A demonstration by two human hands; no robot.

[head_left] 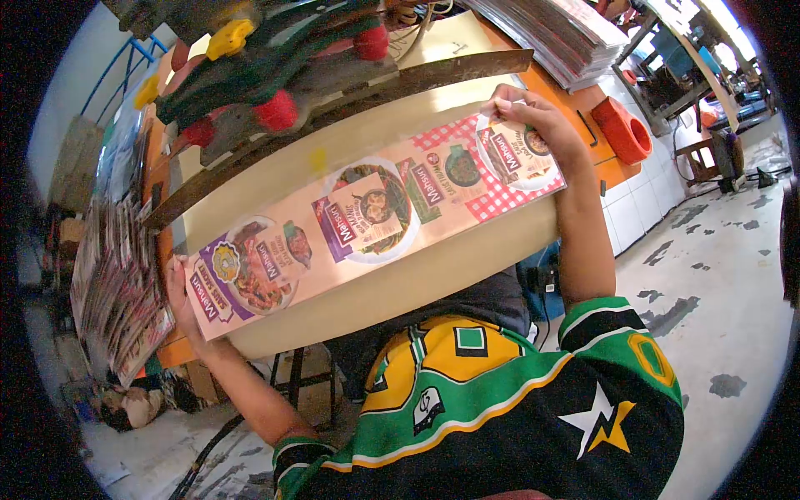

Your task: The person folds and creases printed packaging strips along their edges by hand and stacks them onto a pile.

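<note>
A long printed sheet with pictures of food, the word "Mahsun" and a red-and-white checked part lies slanted over a cream-coloured board. My left hand grips its left end, with the fingers partly hidden at the edge. At the other end my right hand is closed on the upper right corner, fingers curled. Just beyond the sheet's far edge runs a dark metal bar, roughly parallel to it.
Above the bar is a green machine part with red and yellow knobs. Stacks of printed sheets stand at the left and at the back right. A red-orange ring-shaped object sits on the orange table edge.
</note>
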